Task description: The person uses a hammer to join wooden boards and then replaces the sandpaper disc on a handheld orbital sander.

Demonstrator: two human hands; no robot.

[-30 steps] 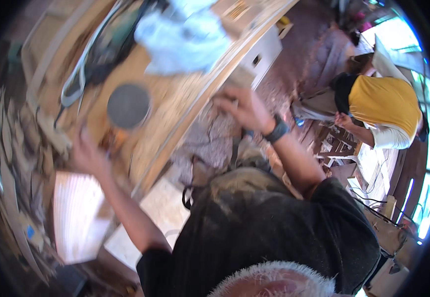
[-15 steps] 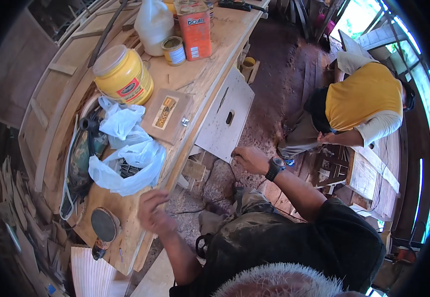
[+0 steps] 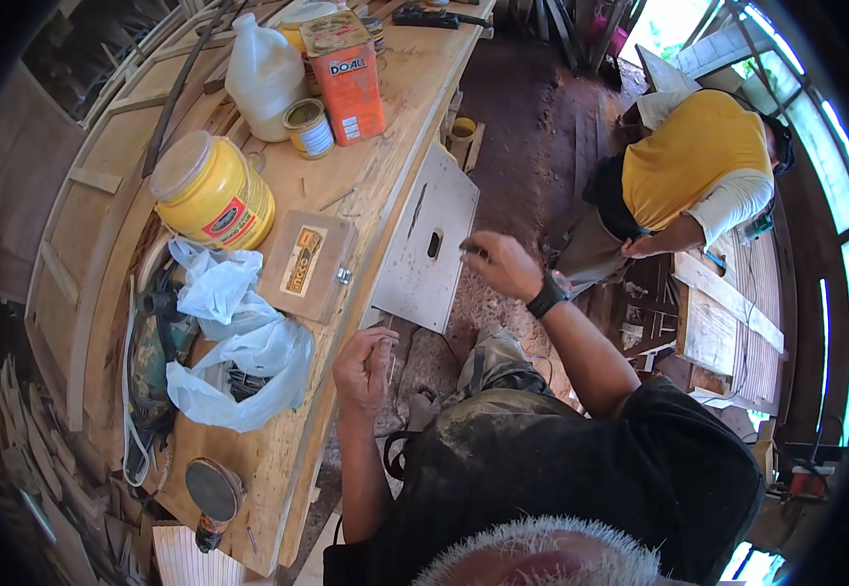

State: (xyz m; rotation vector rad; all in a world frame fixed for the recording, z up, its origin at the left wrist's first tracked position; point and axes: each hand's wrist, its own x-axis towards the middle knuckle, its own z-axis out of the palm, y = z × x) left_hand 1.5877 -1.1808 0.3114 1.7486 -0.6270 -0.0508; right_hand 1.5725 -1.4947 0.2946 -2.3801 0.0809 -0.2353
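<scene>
My left hand (image 3: pixel 364 371) is at the near edge of the wooden workbench (image 3: pixel 322 430), fingers bent and closed together. Whatever it may hold is too small to make out. Over the floor, beside a pale board with an oval slot (image 3: pixel 429 278), is my right hand (image 3: pixel 507 266), with a dark watch on the wrist. Its fingers curl toward the thumb around a dark spot that I cannot identify. On the bench, left of my left hand, lies an open white plastic bag (image 3: pixel 283 347) with several dark nails (image 3: pixel 242 383) inside.
A flat wooden box (image 3: pixel 331 239), a yellow glue tub (image 3: pixel 239 200), a white jug (image 3: pixel 263 83), an orange tin (image 3: pixel 351 88) and a small can (image 3: pixel 309 130) stand on the bench. A round-headed tool (image 3: pixel 213 493) lies nearer. A co-worker in yellow (image 3: pixel 688 156) bends over boards at right.
My left hand has moved right, away from the bag, to the bench edge. My right hand has risen beside the slotted board. The view has shifted slightly, and the co-worker remains bent over.
</scene>
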